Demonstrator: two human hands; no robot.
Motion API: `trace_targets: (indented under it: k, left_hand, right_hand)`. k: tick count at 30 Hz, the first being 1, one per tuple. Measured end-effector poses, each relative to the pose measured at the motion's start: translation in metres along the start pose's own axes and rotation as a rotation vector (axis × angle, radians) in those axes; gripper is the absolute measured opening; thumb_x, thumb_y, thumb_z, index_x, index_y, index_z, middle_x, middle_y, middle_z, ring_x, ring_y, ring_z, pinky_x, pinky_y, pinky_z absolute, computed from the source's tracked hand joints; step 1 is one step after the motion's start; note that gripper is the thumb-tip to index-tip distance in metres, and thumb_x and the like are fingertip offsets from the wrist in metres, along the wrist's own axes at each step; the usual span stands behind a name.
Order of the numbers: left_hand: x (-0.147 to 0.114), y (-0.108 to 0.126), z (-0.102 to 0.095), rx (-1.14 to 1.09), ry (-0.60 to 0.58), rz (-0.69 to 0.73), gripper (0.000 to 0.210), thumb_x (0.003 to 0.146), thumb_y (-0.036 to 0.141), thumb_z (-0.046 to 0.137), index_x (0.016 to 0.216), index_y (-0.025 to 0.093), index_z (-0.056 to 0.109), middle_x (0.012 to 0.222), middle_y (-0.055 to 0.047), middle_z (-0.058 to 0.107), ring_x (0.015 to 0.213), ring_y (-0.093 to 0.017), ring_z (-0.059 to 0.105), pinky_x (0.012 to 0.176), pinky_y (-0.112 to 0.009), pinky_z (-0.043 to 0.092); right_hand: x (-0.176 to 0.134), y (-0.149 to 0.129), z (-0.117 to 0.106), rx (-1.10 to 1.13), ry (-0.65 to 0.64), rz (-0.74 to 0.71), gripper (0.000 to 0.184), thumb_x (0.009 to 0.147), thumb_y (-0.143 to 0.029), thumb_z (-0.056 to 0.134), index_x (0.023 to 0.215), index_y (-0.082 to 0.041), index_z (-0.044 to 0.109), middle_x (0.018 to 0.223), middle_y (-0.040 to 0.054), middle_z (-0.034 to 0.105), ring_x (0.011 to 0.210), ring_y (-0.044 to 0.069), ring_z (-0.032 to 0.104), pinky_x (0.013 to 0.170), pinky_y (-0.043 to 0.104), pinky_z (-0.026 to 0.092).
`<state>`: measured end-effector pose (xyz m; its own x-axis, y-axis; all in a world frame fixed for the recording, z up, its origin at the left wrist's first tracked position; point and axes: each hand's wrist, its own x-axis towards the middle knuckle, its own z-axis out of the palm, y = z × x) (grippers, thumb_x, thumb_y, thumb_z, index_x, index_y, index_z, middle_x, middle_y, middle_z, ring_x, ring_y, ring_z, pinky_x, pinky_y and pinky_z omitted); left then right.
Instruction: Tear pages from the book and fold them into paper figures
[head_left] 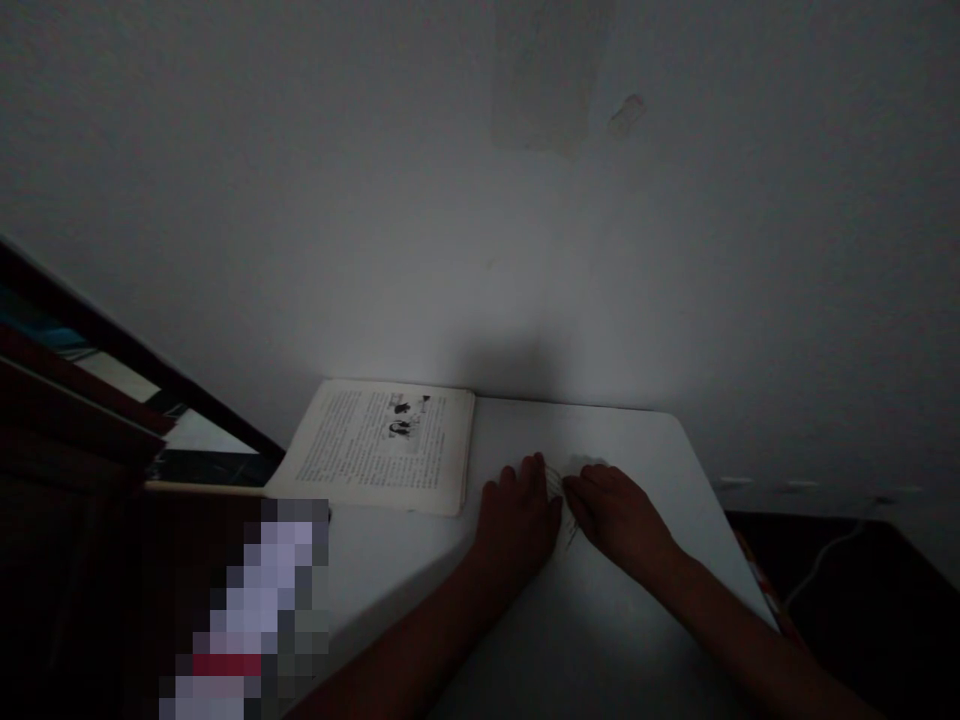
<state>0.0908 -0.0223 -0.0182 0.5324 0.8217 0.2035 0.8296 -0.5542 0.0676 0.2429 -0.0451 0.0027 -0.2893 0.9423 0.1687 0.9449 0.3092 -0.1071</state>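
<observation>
White, dark-lined paper (555,484); keep it flat;
left hand (517,515) at nine o'clock; right hand (626,518) curled at three; grips unclear.

Dim white table (637,435)
My left hand (517,508) and right hand (615,510) touch lined paper (553,482), right of a printed book (352,440).

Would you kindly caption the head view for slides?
Left hand and right hand at a paper-like sheet beside a printed book on a table.
</observation>
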Motion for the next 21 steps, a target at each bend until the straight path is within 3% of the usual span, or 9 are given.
trace_targets:
  k: [5,12,16,21]
  left_hand:
    - [0.000,0.000,0.000,-0.001,0.012,-0.004,0.050,0.089,0.036,0.039,0.132,0.012,0.032,0.115,-0.013,0.047,0.088,-0.024,0.049,0.065,-0.035,0.043]
    - [0.001,-0.001,-0.004,0.000,0.007,0.017,0.044,0.088,0.033,0.041,0.127,0.014,0.038,0.112,-0.011,0.049,0.084,-0.023,0.049,0.061,-0.034,0.043]
    - [0.001,0.000,-0.002,-0.009,0.004,-0.001,0.047,0.086,0.034,0.043,0.128,0.013,0.037,0.111,-0.011,0.049,0.085,-0.023,0.049,0.062,-0.034,0.043]
    - [0.001,-0.001,0.002,-0.026,0.016,-0.007,0.053,0.087,0.037,0.041,0.132,0.010,0.033,0.116,-0.014,0.048,0.089,-0.025,0.049,0.065,-0.036,0.043]
  right_hand:
    - [0.019,0.000,-0.006,0.049,-0.062,0.173,0.023,0.087,-0.028,0.046,0.077,-0.019,0.065,0.076,0.0043,0.064,0.075,0.018,0.059,0.070,0.027,0.041]
    - [0.042,-0.006,0.002,-0.002,-0.080,0.292,0.030,0.087,-0.031,0.042,0.073,-0.017,0.065,0.074,0.0088,0.068,0.069,0.022,0.063,0.062,0.030,0.040]
    - [0.046,-0.003,0.004,0.013,-0.088,0.350,0.028,0.087,-0.031,0.042,0.081,-0.016,0.064,0.076,0.0115,0.069,0.071,0.024,0.064,0.061,0.031,0.040]
    - [0.037,0.010,-0.006,0.136,-0.121,0.321,0.028,0.088,-0.035,0.041,0.092,-0.020,0.064,0.079,0.0049,0.071,0.073,0.018,0.065,0.064,0.026,0.041]
